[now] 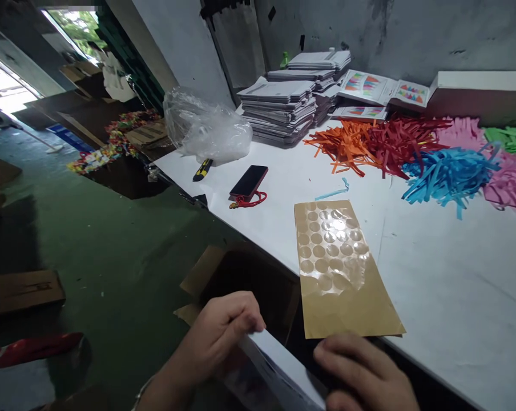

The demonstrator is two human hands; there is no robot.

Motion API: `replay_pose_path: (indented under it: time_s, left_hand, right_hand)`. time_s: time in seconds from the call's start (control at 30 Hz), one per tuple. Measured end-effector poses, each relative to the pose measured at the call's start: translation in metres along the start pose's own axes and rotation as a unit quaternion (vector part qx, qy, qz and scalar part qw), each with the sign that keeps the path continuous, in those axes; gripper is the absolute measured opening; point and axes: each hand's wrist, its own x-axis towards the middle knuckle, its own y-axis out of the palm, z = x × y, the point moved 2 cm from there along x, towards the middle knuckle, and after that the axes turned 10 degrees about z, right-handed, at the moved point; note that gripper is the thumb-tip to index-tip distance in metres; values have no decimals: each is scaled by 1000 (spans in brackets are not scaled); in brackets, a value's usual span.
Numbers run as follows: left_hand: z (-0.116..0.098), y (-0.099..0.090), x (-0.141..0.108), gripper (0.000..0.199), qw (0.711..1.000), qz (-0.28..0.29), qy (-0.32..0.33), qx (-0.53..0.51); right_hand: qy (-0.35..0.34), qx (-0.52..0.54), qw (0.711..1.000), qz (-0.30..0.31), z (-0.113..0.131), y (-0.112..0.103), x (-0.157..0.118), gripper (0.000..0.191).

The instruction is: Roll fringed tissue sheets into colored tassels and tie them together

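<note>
My left hand (224, 328) is closed on the far end of a flat white packet (279, 365), thumb on top. The packet is tilted on edge at the bottom of the view, and its lower part runs out of the picture. At its near end is my right hand (365, 371), fingers curved and apart from the thumb; whether the thumb touches the packet is unclear. Just beyond the right hand, a tan sheet of round clear stickers (330, 251) lies at the table edge. Some sticker spots in its lower part are bare.
On the white table (446, 274) lie a phone (249, 182), a yellow-black cutter (203, 170), clear plastic bags (210, 128), stacked white packets (279, 108) and orange, red, blue, pink and green paper strips (455, 171). An open carton (245, 279) stands below the table edge.
</note>
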Motion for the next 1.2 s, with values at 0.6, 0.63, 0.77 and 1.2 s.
replay_pose_path:
  time_s: [0.6,0.63,0.77,1.2]
  left_hand:
    - [53,64,73,34,873,242,-125,-405]
    - [51,64,72,34,870,244,-122,-411]
    - [48,66,70,35,870,247,-126,-408]
    - [44,63,76,50,922,262,-87,-272]
  right_hand:
    - [76,-86,993,42,-50,7,3,19]
    - [89,-72,992,45,-51,5,5,22]
    - [114,-21,992,54,-58,10,16,31]
    - [20,1,999,30,-59,2,39,21]
